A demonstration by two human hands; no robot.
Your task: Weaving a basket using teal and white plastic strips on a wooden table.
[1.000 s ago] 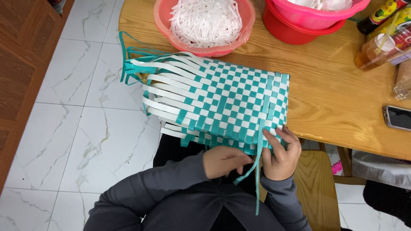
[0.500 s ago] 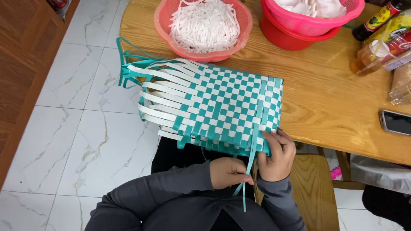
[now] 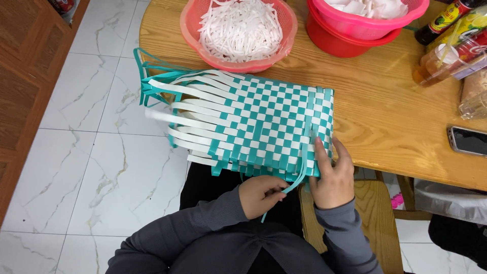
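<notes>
- Weaving well along, by the look of it: woven mat [image 3: 264, 122] checkered teal and white across most of its width, tight and even near the right hand.
- Left to do, as a judgement: loose strips [image 3: 177, 101] at the mat's far left end, fanned out, unwoven, hanging past the table [image 3: 395, 127] edge; bottom edge with teal ends sticking out, not trimmed or tucked.
- Mat lying flat, half on the table's near edge, half over the lap.
- Right hand [image 3: 332, 177] flat on the mat's lower right corner, fingers together, pressing down.
- Left hand [image 3: 261, 195] just below the mat's bottom edge, thumb and fingers pinching a teal strip [image 3: 299, 180] running down out of the weave.
- Strip slack, curved, tail dangling below the left hand.
- Pink basket [image 3: 238, 30] of white shreds just beyond the mat, rim touching or nearly so.
- Red bowls [image 3: 360, 30] further right of that basket, bottles [image 3: 451, 35] and a phone [image 3: 466, 141] well right of the mat.
</notes>
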